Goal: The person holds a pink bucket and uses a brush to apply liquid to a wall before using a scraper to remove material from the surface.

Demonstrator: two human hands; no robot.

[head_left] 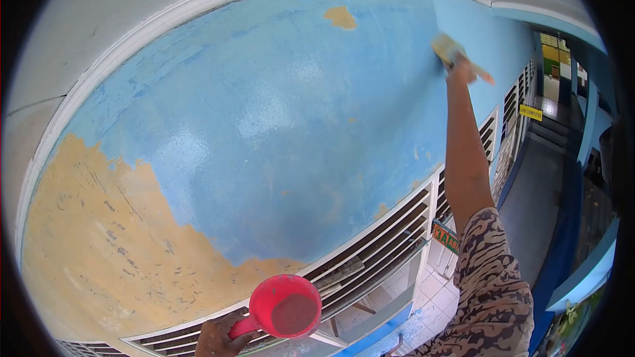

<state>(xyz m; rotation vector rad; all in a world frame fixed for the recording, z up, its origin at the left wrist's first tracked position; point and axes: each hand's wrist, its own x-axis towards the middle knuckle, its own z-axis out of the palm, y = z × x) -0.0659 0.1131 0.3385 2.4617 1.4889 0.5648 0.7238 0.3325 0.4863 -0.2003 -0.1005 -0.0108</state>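
Observation:
My right hand point(462, 71) is raised at the end of a stretched arm, closed around a wide paintbrush point(447, 49). The bristles are up against the blue wall point(317, 99), where a lighter blue area begins, and the brush's orange handle end sticks out to the right. Low in the view, my left hand point(223, 336) grips the handle of a red plastic dipper point(286, 305). Its round mouth faces me, and a dull reddish-brown bottom shows inside. The wall has glossy reflections and a small bare tan patch point(340, 17) near the top.
A large tan, scraped area point(112, 238) covers the wall's lower left. White louvred windows point(377, 251) run below the wall, with a green-and-orange sign point(446, 237) near my arm. To the right, a corridor point(539, 192) stretches away past a yellow sign point(531, 112). White trim point(198, 5) edges the ceiling.

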